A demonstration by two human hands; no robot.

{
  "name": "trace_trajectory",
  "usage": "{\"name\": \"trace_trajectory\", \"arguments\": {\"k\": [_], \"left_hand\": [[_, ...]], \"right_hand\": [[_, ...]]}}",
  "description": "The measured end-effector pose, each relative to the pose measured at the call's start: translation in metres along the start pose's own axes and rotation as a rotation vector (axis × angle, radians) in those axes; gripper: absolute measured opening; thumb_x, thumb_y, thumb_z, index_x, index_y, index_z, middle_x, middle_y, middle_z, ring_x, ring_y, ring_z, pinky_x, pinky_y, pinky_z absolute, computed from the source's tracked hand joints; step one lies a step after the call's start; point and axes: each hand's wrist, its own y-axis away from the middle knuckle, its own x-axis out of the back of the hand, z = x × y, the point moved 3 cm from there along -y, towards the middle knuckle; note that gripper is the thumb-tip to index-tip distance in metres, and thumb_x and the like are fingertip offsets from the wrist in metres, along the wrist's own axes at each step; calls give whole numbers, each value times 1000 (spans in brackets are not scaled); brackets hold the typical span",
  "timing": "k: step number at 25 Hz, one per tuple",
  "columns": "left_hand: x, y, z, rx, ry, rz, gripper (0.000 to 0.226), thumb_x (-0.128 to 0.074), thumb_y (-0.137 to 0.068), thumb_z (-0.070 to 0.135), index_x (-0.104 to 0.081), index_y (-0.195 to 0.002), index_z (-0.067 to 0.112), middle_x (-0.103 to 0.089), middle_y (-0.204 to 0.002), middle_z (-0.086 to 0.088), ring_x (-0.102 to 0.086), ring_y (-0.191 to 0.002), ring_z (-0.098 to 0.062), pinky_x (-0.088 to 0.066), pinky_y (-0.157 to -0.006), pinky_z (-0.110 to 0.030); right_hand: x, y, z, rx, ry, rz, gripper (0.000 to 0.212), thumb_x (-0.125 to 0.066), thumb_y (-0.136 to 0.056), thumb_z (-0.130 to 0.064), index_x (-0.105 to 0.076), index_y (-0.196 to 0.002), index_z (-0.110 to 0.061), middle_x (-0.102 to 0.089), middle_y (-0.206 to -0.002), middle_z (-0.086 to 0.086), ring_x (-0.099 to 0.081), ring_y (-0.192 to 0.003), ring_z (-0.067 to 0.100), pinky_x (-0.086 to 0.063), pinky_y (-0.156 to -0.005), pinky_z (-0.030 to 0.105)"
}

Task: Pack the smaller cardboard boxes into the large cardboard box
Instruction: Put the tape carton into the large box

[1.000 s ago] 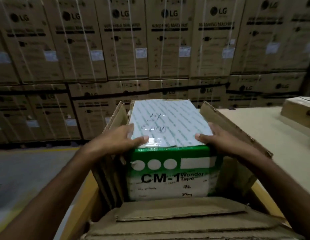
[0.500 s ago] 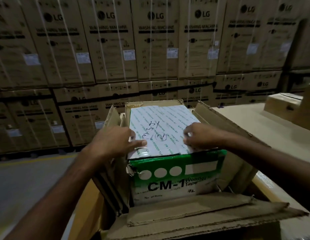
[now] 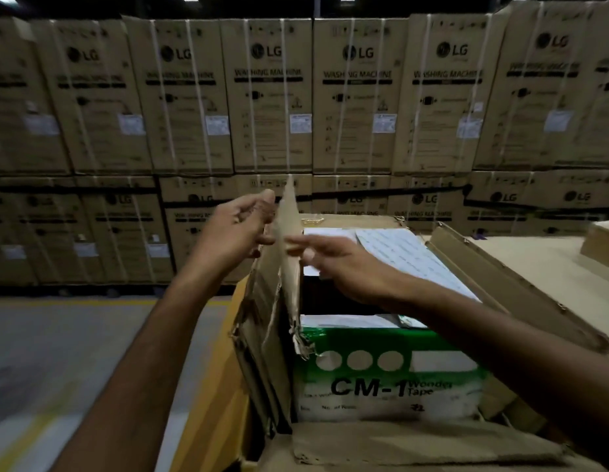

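The tape box (image 3: 388, 379), green and white with "CM-1 Wonder Tape" on its face, sits down inside the big box (image 3: 521, 287), its top a little below the flap edges. A second white-topped box (image 3: 408, 253) seems to lie behind it, though a dark gap between them makes that hard to judge. The big box stands at the edge of a worktop (image 3: 541, 264), with stacked washing-machine cartons (image 3: 269, 97) behind.

Both hands are up at the left flap (image 3: 286, 247), which stands nearly upright and is torn and ragged along its lower edge. The left hand (image 3: 234, 233) is on the outer side, its fingers curled loosely toward the flap's top edge; whether they pinch it I cannot tell, as the picture is blurred there. The right hand (image 3: 333, 264) reaches across from the inner side, fingers stretched out and touching or just beside the flap, holding nothing else.

The packing looks done or nearly so, and the step in hand appears to be closing up. Next, that flap likely needs folding inward over the boxes, gently given the tears, then the right flap (image 3: 500, 277).
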Motion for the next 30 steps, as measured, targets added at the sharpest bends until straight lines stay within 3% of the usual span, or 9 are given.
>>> {"name": "trace_trajectory", "arguments": {"k": [5, 11, 13, 16, 19, 23, 25, 28, 30], "left_hand": [[62, -1, -38, 243, -284, -58, 28, -71, -94, 12, -73, -121, 15, -74, -113, -8, -70, -96, -19, -55, -68, -30], [20, 7, -31, 5, -921, -79, 39, -74, -91, 34, -66, -129, 30, -65, -136, 1, -60, -122, -19, -48, -99, -38], [-23, 7, -17, -129, -925, -164, 34, -69, -94, 38, -67, -128, 32, -64, -136, 6, -59, -122, -18, -48, -99, -38], [-96, 0, -4, -158, -842, -501, 29, -65, -95, 34, -73, -121, 26, -71, -125, 4, -65, -112, -19, -53, -96, -44], [-156, -7, 15, -135, -740, -801, 35, -65, -97, 25, -67, -131, 19, -69, -130, 2, -63, -117, -19, -48, -105, -41], [-233, 5, 41, -168, -481, -965, 53, -56, -103, 14, -42, -153, 18, -47, -154, -1, -46, -138, -19, -37, -113, -33], [-269, 16, 46, -315, -512, -1013, 60, -54, -104, 16, -30, -160, 20, -44, -157, -7, -48, -136, -25, -42, -108, -32], [-302, 27, 46, -585, -713, -959, 59, -53, -104, 20, -32, -158, 23, -52, -149, -6, -54, -127, -27, -47, -102, -40], [-311, 33, 39, -578, -678, -1017, 53, -54, -103, 25, -40, -153, 24, -53, -147, -2, -54, -127, -24, -48, -104, -47]], "right_hand": [[-45, -10, 18, 84, 431, -168, 52, -51, -106, -16, -44, -155, -31, -41, -161, -10, -42, -145, 14, -37, -119, 39], [0, -9, 24, 8, 703, 8, 38, -60, -98, -28, -64, -136, -30, -60, -145, -6, -53, -132, 18, -47, -107, 42], [28, -3, 32, -115, 1002, -22, 51, -66, -88, -37, -61, -138, -32, -56, -144, -2, -48, -132, 25, -46, -103, 45], [63, 18, 50, -349, 1008, -108, 53, -70, -79, -29, -62, -131, -31, -59, -128, 1, -55, -109, 23, -52, -86, 38], [109, 40, 44, -355, 864, 130, 46, -66, -82, -22, -66, -126, -33, -66, -119, -4, -57, -95, 16, -48, -71, 28], [187, 72, 25, -331, 537, 475, 44, -65, -89, -4, -69, -128, -23, -69, -124, -2, -63, -100, 10, -57, -84, 30], [222, 90, 27, -385, 655, 546, 37, -66, -91, -6, -69, -124, -22, -68, -119, -1, -64, -97, 13, -60, -83, 37], [243, 110, 66, -604, 1042, 440, 20, -72, -87, -20, -67, -107, -20, -65, -96, 1, -65, -86, 18, -61, -78, 39], [234, 111, 109, -765, 1027, 227, 20, -75, -84, -29, -69, -100, -19, -66, -88, 1, -65, -83, 20, -60, -75, 37]]}}
